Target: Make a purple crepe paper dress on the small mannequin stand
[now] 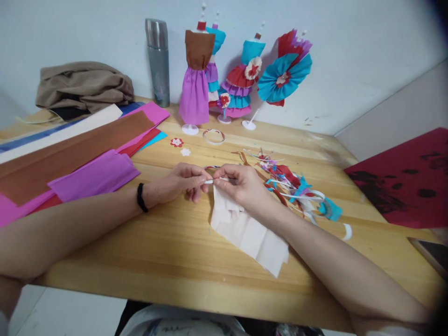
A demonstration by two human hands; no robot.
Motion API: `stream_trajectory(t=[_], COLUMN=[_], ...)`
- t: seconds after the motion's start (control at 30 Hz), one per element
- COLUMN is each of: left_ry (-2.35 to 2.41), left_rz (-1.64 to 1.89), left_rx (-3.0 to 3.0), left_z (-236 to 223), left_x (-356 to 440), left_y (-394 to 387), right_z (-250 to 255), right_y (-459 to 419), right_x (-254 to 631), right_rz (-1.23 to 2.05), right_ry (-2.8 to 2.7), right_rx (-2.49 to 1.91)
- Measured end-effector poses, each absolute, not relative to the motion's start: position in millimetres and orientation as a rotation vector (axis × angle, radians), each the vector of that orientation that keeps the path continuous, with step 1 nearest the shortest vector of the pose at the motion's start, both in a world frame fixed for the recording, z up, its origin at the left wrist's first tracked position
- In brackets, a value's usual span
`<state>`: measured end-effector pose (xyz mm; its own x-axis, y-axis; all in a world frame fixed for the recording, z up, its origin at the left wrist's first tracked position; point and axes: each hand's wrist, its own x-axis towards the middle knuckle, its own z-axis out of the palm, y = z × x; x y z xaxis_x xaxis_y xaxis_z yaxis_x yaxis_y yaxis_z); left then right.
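Over the middle of the table, my left hand (185, 179) and my right hand (243, 184) meet almost fingertip to fingertip. A narrow white strip (209, 181) shows between them, its left end pinched by my left thumb and fingers. My right thumb and fingers are closed on the top edge of a pleated white sheet of crepe paper (250, 235), where it meets the strip. The sheet spreads down to the right onto the wood, partly under my right forearm. Part of a patterned band (211, 167) shows just behind my fingertips.
Coloured paper sheets (80, 135) lie at left, near a brown cloth (84, 84) and a bottle (158, 65). Small dress forms (198, 93) in paper dresses stand at the back. A ring (213, 136), flower cutouts (177, 142) and scraps (290, 179) lie on the table (157, 256).
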<state>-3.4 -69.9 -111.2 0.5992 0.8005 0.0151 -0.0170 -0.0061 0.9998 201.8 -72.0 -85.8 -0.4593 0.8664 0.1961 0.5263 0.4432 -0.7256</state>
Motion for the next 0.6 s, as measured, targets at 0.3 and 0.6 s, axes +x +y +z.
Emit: stream_trajectory(t=[0.3, 0.6], left_ry=[0.957, 1.144], left_rz=[0.694, 0.827], left_rx=[1.411, 1.507], left_z=[-105.0, -96.7], left_x=[6.3, 13.1], left_y=[-75.8, -87.0], right_z=[-91.1, -95.6], right_y=[-73.4, -83.8], right_x=[199.9, 195.3], right_rz=[0.643, 0.184], right_ry=[-2.24, -2.3], right_rx=[-1.196, -1.285])
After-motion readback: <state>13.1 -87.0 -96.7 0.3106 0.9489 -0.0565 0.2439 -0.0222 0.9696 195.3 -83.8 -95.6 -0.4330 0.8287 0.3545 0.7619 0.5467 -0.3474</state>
